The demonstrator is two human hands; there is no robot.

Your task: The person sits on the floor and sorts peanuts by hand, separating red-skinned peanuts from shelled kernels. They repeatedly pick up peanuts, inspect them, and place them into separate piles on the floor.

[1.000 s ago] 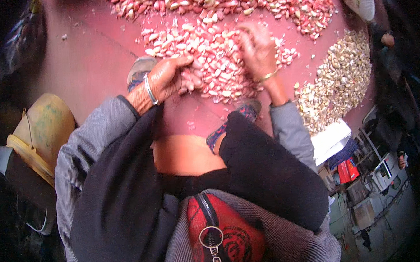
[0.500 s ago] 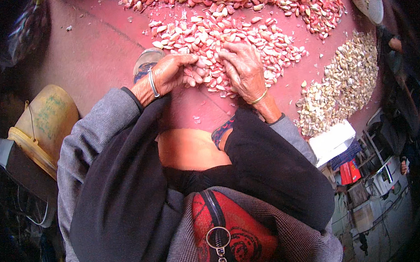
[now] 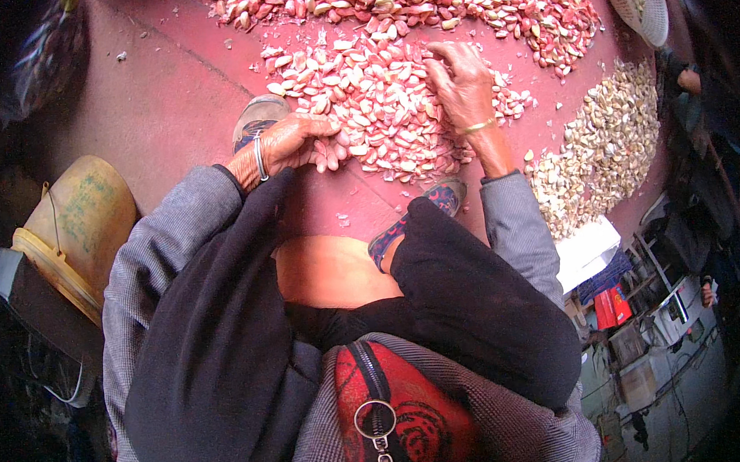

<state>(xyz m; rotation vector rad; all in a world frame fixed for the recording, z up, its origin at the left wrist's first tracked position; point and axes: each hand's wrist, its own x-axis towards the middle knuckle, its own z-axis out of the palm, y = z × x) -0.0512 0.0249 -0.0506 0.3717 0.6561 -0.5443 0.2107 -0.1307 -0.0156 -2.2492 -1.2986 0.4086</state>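
A spread of pink-skinned garlic cloves (image 3: 380, 105) lies on the red floor in front of me. My left hand (image 3: 294, 143) is cupped at its near left edge, thumb above the curled fingers, with a few cloves that look held between them. Over the right part of the spread is my right hand (image 3: 465, 84), back upward. Its thumb and forefinger reach forward and apart, and I see nothing held; the other fingers are partly hidden.
Beyond lies a larger heap of pink cloves (image 3: 425, 0). Paler cloves (image 3: 604, 143) cover the floor at right, by a white box (image 3: 587, 253). A white basket (image 3: 639, 8) stands far right, a yellowish bucket (image 3: 93, 208) at left. My shoe (image 3: 259, 115) is beside my left hand.
My right hand has moved forward and to the right, away from my left hand. The left hand has dropped slightly nearer to me and stays by the edge of the cloves.
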